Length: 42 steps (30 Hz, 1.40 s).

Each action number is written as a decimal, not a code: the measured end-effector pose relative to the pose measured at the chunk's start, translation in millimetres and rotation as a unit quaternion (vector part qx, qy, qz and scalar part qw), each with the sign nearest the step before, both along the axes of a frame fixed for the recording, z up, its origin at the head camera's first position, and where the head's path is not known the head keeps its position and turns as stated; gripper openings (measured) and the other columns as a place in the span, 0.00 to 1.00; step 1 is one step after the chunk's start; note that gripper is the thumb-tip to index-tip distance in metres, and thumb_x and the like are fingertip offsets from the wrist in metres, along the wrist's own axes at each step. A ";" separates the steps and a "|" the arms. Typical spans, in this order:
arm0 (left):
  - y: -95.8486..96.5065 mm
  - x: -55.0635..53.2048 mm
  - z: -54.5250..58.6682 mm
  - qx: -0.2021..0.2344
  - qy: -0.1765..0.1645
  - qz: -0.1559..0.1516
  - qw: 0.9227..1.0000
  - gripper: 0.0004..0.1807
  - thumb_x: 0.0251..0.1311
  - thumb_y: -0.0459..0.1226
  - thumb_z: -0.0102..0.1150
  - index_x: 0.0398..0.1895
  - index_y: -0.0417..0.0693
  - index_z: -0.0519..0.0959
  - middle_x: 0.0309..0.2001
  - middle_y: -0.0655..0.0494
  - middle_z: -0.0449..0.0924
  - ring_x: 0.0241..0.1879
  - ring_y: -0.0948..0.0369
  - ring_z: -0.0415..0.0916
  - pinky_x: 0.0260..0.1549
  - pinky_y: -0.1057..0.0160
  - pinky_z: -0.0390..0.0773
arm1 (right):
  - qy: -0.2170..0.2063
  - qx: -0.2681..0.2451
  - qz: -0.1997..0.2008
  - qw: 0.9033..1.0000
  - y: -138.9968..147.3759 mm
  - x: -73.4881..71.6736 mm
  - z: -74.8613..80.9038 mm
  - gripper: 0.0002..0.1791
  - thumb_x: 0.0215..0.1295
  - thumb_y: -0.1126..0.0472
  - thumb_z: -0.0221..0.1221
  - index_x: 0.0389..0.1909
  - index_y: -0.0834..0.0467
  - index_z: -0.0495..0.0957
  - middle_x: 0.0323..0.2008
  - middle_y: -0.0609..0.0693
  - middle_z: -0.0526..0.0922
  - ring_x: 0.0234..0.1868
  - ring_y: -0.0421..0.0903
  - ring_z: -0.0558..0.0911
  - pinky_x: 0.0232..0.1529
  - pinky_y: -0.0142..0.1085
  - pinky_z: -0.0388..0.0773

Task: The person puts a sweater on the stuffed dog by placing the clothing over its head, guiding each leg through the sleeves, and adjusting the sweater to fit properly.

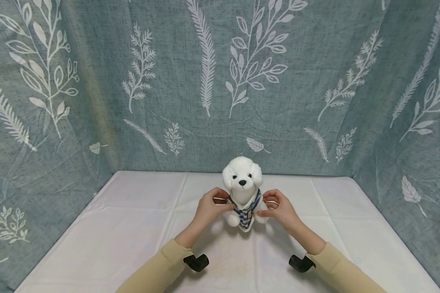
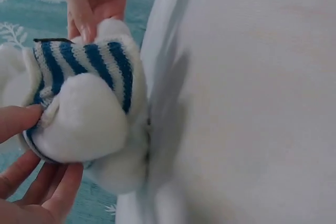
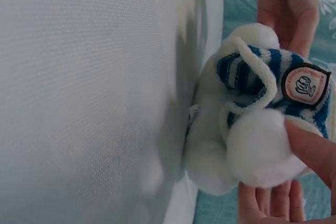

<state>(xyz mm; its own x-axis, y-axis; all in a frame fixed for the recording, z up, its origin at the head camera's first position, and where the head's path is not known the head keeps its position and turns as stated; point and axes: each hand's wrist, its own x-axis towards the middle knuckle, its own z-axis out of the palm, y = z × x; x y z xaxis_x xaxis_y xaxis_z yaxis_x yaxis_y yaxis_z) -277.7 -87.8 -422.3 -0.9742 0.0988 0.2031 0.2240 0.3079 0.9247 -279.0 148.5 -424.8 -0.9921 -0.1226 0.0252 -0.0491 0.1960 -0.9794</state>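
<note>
A white plush dog (image 1: 243,173) faces me, upright, in a blue-and-white striped knit garment (image 1: 246,219). My left hand (image 1: 210,206) grips one side of it, thumb in front and fingers behind. On the other side my right hand (image 1: 283,211) holds it the same way, its thumb by a fluffy paw (image 3: 258,148). A round-cornered patch (image 3: 305,85) shows on the knit in the right wrist view. Whether the dog's underside touches the table cannot be told.
A white cloth (image 1: 139,228) with fold creases covers the table. Teal curtains (image 1: 176,81) with white leaf prints stand behind it and at both sides. Black wrist mounts (image 1: 196,263) sit at the cuffs of the beige sleeves (image 1: 154,268).
</note>
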 end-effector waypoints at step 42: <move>-26.0 14.8 5.8 0.002 -0.053 -0.106 0.993 0.21 0.54 0.28 0.59 0.54 0.36 0.73 0.50 0.40 0.78 0.50 0.46 0.77 0.46 0.57 0.78 | -0.088 0.079 0.177 0.977 29.3 -5.4 6.6 0.26 0.55 0.66 0.66 0.54 0.68 0.69 0.50 0.61 0.78 0.47 0.45 0.81 0.47 0.40 0.79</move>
